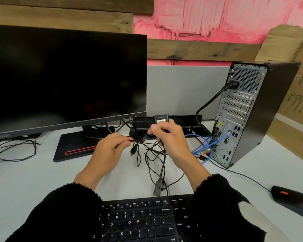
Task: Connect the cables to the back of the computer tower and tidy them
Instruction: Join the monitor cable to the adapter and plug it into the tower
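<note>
Fingers of both hands, left hand (110, 151) and right hand (170, 137), pinch thin black cables (147, 154) (tangled) near the table's (33, 180) far edge.

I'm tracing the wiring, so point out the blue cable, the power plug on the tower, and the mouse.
blue cable (202, 137): head view, looped stretch.
power plug (233, 84): head view, plug body.
mouse (292, 198): head view, top shell.

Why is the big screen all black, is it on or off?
It looks off. The monitor screen is fully dark, showing no picture or glow. Whether it is plugged in cannot be told.
</note>
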{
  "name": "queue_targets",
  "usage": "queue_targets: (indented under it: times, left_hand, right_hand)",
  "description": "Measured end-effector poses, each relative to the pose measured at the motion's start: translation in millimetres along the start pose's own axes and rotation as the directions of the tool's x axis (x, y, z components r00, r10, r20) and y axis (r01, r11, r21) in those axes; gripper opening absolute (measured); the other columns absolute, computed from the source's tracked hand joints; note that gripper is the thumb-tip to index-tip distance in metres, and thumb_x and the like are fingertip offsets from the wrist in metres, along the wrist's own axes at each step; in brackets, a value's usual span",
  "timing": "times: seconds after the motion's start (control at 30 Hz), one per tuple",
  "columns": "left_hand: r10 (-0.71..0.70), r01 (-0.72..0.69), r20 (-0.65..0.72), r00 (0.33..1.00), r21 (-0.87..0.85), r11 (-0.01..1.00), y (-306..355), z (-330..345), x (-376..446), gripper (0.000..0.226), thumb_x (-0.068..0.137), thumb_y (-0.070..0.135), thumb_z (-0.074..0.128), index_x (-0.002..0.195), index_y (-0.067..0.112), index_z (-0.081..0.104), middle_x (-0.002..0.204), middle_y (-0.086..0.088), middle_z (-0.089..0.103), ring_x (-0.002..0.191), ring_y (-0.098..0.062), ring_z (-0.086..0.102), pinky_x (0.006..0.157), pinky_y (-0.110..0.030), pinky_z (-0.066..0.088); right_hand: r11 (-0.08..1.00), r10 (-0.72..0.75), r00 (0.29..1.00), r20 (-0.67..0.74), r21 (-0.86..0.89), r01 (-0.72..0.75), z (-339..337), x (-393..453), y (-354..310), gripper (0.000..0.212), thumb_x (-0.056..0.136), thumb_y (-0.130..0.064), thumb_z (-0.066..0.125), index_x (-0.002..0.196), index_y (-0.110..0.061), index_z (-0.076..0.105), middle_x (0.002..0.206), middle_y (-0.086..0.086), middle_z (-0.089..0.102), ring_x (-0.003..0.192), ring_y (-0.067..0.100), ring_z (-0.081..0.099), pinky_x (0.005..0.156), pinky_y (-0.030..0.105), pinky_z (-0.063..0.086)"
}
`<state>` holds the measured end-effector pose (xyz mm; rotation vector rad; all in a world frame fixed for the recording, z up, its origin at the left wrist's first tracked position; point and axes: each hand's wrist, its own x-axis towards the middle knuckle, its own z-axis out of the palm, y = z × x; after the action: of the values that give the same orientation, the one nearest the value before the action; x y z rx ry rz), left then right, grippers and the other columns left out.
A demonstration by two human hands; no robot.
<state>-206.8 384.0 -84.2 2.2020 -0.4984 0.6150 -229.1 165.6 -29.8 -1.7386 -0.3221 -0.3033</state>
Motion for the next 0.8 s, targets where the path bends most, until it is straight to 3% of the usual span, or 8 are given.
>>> queue_targets:
  times: [0.13,0.23,0.3,0.37,0.43,0.53,0.67,0.8]
  left_hand:
    - [-0.032,0.032,0.002,0.999,0.083,0.996,4.2,4.5,-2.3,0.015,0.098,0.032,0.064,0.097,0.029,0.079,0.084,0.020,0.067,0.087,-0.003,0.059,0.074,-0.029,0.047]
    - [-0.068,0.072,-0.051,0.996,0.086,0.994,5.6,5.6,-3.0,0.022,0.096,0.041,0.062,0.098,0.028,0.080,0.083,0.017,0.069,0.082,-0.005,0.063,0.074,-0.038,0.055]
    - [-0.087,0.094,-0.069,0.994,0.102,0.990,5.2,5.7,-2.9,0.023,0.095,0.043,0.061,0.096,0.031,0.080,0.082,0.016,0.069,0.080,-0.005,0.063,0.073,-0.038,0.056]
    - [-0.110,0.118,-0.079,0.991,0.099,0.988,3.1,4.0,-3.0,0.017,0.096,0.038,0.065,0.091,0.033,0.080,0.082,0.015,0.070,0.080,-0.006,0.063,0.074,-0.038,0.055]
    - [-0.143,0.152,-0.097,0.985,0.086,0.985,0.8,1.8,-3.8,0.016,0.096,0.035,0.066,0.087,0.036,0.079,0.083,0.016,0.071,0.081,-0.005,0.064,0.074,-0.036,0.055]
    - [-0.211,0.218,-0.122,0.970,0.049,0.975,-0.8,0.5,-2.5,0.018,0.097,0.039,0.065,0.087,0.036,0.080,0.081,0.017,0.072,0.081,-0.004,0.066,0.075,-0.035,0.057]
    - [-0.265,0.278,-0.150,0.952,0.070,0.958,3.0,1.3,0.0,0.026,0.099,0.044,0.060,0.090,0.031,0.081,0.076,0.014,0.074,0.079,-0.008,0.068,0.079,-0.037,0.058]
    - [-0.294,0.308,-0.154,0.943,0.077,0.948,5.4,0.1,-2.1,0.031,0.100,0.046,0.060,0.084,0.029,0.081,0.067,0.004,0.073,0.073,-0.018,0.069,0.075,-0.038,0.059]
  right_hand:
    - [0.994,-0.080,0.981,0.179,-0.065,0.093,3.9,-0.6,-3.6,0.020,0.095,-0.024,0.072,0.076,-0.024,0.077,0.087,0.000,0.058,0.090,0.001,0.048,0.081,0.022,0.035]
    - [0.978,-0.016,0.946,0.323,-0.193,0.082,9.2,-2.2,1.2,0.014,0.090,-0.031,0.078,0.077,-0.025,0.079,0.092,-0.014,0.052,0.082,-0.001,0.045,0.077,0.019,0.035]
    - [0.976,-0.045,0.964,0.262,-0.193,0.098,12.9,-0.4,4.0,0.015,0.090,-0.034,0.078,0.075,-0.029,0.079,0.086,-0.004,0.053,0.088,0.004,0.051,0.081,0.017,0.036]
    - [0.989,-0.082,0.992,0.098,-0.113,0.093,13.3,4.3,6.8,0.015,0.091,-0.035,0.075,0.078,-0.030,0.081,0.086,0.005,0.066,0.099,0.008,0.055,0.095,0.026,0.038]
    - [0.996,-0.076,0.997,0.015,-0.044,0.077,10.1,8.2,10.7,0.016,0.092,-0.037,0.071,0.082,-0.033,0.083,0.089,-0.005,0.078,0.121,0.023,0.059,0.121,0.032,0.019]
    - [0.998,-0.045,0.997,0.064,-0.038,0.047,3.3,9.3,18.8,0.017,0.091,-0.041,0.068,0.087,-0.039,0.084,0.097,-0.017,0.080,0.146,0.032,0.043,0.125,0.036,-0.001]
    - [1.000,-0.026,0.991,0.130,-0.008,0.027,-0.9,6.4,20.3,0.015,0.086,-0.039,0.070,0.083,-0.036,0.085,0.085,-0.017,0.079,0.146,0.038,0.041,0.127,0.040,-0.004]
    - [0.999,-0.008,0.996,0.085,0.044,0.004,-2.3,7.3,19.1,0.019,0.088,-0.037,0.069,0.087,-0.029,0.086,0.065,-0.025,0.070,0.132,0.037,0.049,0.129,0.044,-0.003]
